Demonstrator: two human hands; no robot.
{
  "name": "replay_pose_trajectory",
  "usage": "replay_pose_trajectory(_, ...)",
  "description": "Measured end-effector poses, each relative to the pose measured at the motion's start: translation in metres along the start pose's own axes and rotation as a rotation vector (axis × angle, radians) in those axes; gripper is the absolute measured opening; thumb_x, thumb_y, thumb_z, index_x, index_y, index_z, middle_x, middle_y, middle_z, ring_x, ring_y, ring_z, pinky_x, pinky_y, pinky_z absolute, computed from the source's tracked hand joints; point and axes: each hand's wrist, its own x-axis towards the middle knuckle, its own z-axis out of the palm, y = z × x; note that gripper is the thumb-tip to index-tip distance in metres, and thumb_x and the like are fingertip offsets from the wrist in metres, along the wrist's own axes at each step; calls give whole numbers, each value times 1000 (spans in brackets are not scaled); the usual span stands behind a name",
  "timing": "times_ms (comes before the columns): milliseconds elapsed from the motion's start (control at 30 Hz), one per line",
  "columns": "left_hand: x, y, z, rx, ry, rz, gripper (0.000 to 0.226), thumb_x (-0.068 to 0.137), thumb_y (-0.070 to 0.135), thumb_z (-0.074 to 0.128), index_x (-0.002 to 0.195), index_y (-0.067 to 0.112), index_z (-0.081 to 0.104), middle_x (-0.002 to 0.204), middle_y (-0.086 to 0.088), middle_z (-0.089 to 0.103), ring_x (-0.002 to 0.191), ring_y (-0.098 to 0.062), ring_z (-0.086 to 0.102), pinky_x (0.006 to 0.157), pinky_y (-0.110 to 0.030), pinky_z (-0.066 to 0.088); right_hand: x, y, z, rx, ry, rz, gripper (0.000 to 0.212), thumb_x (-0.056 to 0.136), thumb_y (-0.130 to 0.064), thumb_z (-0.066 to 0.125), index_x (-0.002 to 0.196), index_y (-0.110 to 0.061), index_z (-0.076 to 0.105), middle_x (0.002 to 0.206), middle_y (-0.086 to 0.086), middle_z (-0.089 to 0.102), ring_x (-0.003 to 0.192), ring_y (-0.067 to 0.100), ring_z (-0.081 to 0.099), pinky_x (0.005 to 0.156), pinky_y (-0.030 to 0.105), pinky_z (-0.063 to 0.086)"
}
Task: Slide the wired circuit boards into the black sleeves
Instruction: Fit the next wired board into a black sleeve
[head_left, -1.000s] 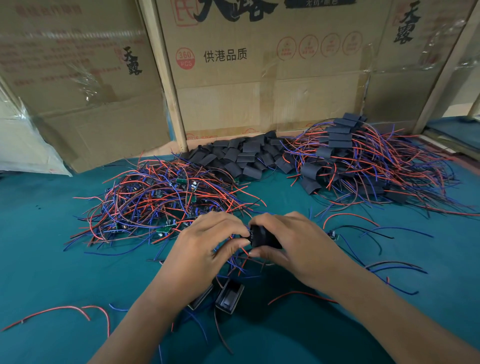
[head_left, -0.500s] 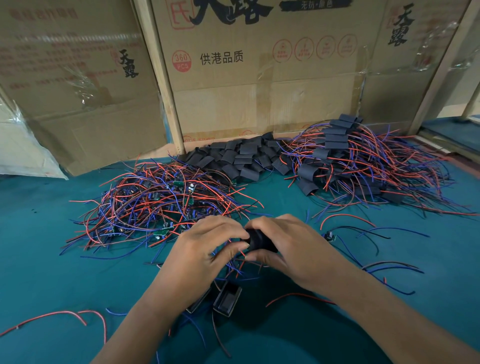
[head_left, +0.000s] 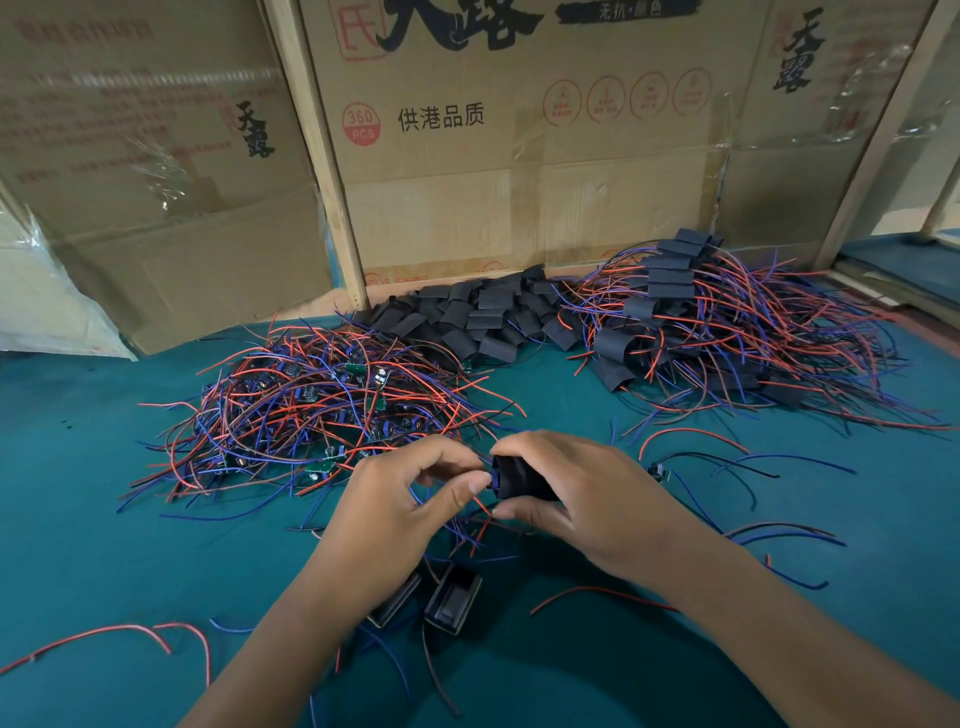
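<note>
My right hand (head_left: 582, 499) grips a black sleeve (head_left: 519, 478) above the teal table, its mouth facing left. My left hand (head_left: 395, 499) has curled fingers, and its thumb tip presses at the sleeve's mouth, where a dark blue part of a wired circuit board shows; red and blue wires trail down from there. A heap of bare wired boards (head_left: 311, 410) lies at the left. Empty black sleeves (head_left: 467, 317) are piled at the back. Sleeved boards with wires (head_left: 727, 332) are heaped at the right.
Two black sleeves (head_left: 447, 603) lie on the table under my left wrist. Loose red, blue and black wires and one small board (head_left: 661, 472) are scattered right of my hands. Cardboard boxes (head_left: 519, 156) and wooden posts wall off the back.
My left hand's fingers have drawn back a little from the sleeve, leaving the thumb at its mouth. The right hand keeps its hold.
</note>
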Motion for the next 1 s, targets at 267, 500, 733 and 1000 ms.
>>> replay_pose_trajectory(267,1,3,3,-219,-40,-91,9,90,17,71,82,12,69,73,-2,68,70,-11,60,68,-22,48,-1,-3,-1,19,-6,-21,43,93,-47,56,125,-18,57,111,-2,61,100,18,56,80,34,46)
replay_pose_trajectory(500,0,6,4,-252,-1,-116,11,90,7,71,79,7,68,71,-12,66,66,-12,58,65,-22,46,-2,-5,-1,-14,24,-38,46,93,-50,53,128,-21,59,114,-4,59,106,15,55,81,29,45)
replay_pose_trajectory(733,-1,4,12,-308,119,-175,19,86,8,77,75,12,62,63,-6,62,60,-15,52,59,-29,41,-2,-9,2,38,71,-15,44,91,-45,58,123,-14,58,107,2,63,98,15,52,79,23,38)
replay_pose_trajectory(1000,-2,8,15,-262,145,-218,21,86,5,74,72,14,60,66,-19,63,59,-19,52,60,-40,44,0,-5,8,-83,-13,-63,46,94,-40,58,130,-12,52,116,1,60,107,19,50,88,26,38)
